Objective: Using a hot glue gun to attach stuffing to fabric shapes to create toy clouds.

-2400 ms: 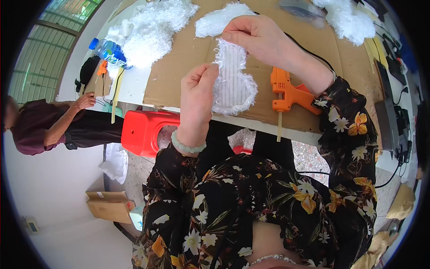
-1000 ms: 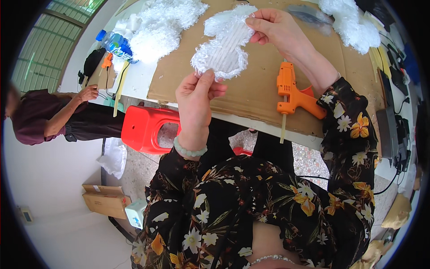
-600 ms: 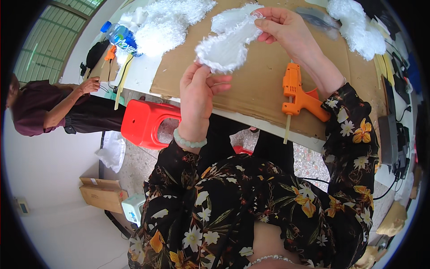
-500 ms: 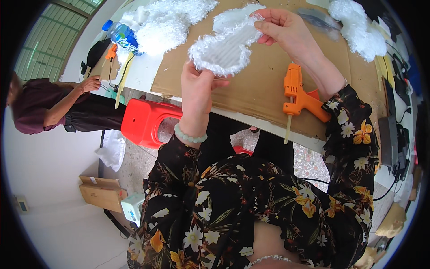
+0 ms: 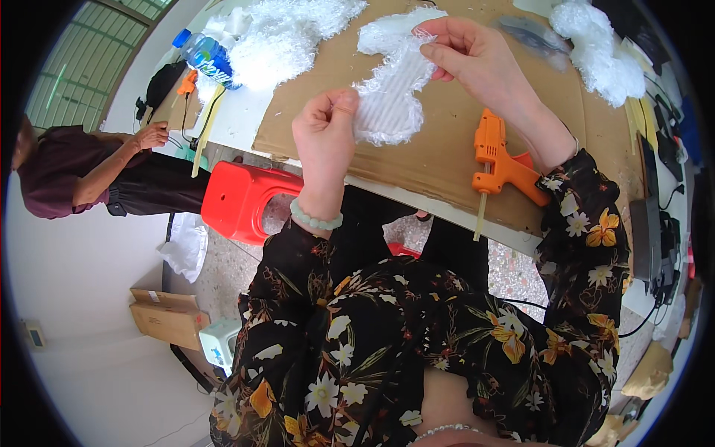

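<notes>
Between my two hands, above the cardboard-covered table, is a white fluffy-edged fabric piece (image 5: 391, 100) with a ribbed middle. My left hand (image 5: 328, 130) is closed, its thumb and fingers pinching the piece's left edge. At its upper right corner, my right hand (image 5: 477, 59) pinches the rim between thumb and fingers. Behind it lies another white fluffy piece (image 5: 383, 33), partly covered. Below my right hand, near the table's front edge, an orange hot glue gun (image 5: 499, 160) lies with a pale glue stick poking from its rear end.
White fluffy trim (image 5: 287, 37) is heaped at the back left beside a blue-labelled bottle (image 5: 205, 56). More white trim (image 5: 596, 52) lies back right, near a clear plastic bag (image 5: 532, 37). A red stool (image 5: 242, 201) stands left of the table. Another person (image 5: 82, 167) stands at far left.
My left hand has shifted its hold from the piece's lower edge to its left edge. The piece has turned, hanging lower and more upright. My right hand keeps its pinch.
</notes>
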Demonstrator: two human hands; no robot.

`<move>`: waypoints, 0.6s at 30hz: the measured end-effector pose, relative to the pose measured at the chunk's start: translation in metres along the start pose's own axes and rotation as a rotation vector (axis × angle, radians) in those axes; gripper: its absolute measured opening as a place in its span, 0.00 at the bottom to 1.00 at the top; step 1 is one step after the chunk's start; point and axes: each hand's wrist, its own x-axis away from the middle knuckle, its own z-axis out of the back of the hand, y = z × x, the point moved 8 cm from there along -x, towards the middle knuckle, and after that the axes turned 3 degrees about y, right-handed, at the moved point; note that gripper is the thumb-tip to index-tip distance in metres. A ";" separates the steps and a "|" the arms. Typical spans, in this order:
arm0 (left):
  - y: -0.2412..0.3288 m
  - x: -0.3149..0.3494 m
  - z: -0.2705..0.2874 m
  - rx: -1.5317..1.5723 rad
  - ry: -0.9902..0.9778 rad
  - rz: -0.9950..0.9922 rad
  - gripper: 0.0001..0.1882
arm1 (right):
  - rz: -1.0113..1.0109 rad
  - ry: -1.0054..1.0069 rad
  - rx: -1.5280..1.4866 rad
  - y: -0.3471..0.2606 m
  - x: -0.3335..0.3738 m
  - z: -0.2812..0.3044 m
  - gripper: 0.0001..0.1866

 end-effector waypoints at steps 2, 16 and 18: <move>-0.007 -0.002 -0.002 0.076 0.030 0.030 0.11 | -0.006 0.014 -0.026 0.007 0.000 0.003 0.15; -0.013 0.015 -0.023 0.656 -0.070 0.544 0.09 | -0.007 0.066 -0.048 0.015 -0.003 0.013 0.15; -0.024 0.018 -0.030 0.589 -0.138 0.518 0.08 | -0.020 0.092 -0.063 0.020 -0.004 0.017 0.15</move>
